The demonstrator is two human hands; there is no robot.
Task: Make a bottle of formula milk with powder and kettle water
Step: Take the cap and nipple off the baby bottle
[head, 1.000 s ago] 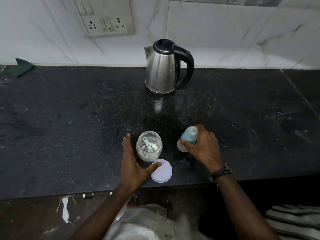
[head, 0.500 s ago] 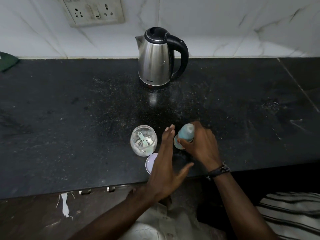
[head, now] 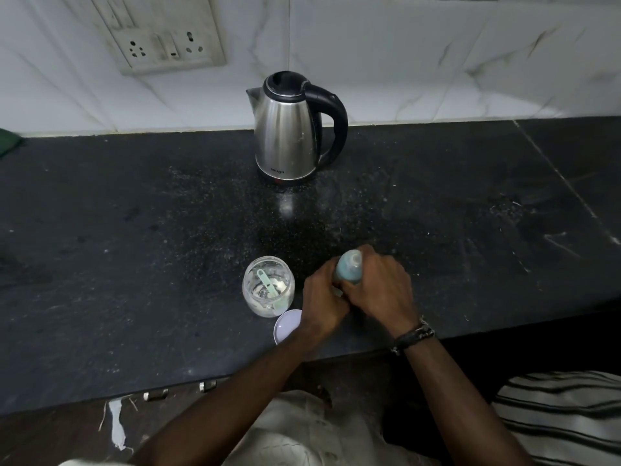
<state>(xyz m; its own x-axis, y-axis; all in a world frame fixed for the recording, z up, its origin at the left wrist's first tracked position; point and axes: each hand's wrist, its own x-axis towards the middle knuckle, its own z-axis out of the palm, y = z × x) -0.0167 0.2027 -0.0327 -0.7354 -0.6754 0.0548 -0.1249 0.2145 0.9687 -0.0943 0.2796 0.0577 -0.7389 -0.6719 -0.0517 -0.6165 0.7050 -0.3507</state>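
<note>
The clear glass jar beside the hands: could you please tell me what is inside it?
Inside the clear glass jar lies a pale green plastic scoop on a shallow layer of whitish powder. The jar is open; its round white lid lies on the counter, partly hidden by the left hand.

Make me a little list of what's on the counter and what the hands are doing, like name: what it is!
kettle: steel, black handle, stands upright at the back by the wall
jar: clear, open, green scoop and some white powder inside
lid: white, lies flat in front of the jar
baby bottle: blue, cap on, held by both hands
left hand: wrapped round the lower part of the bottle
right hand: grips the bottle near the top
counter: black stone
</note>
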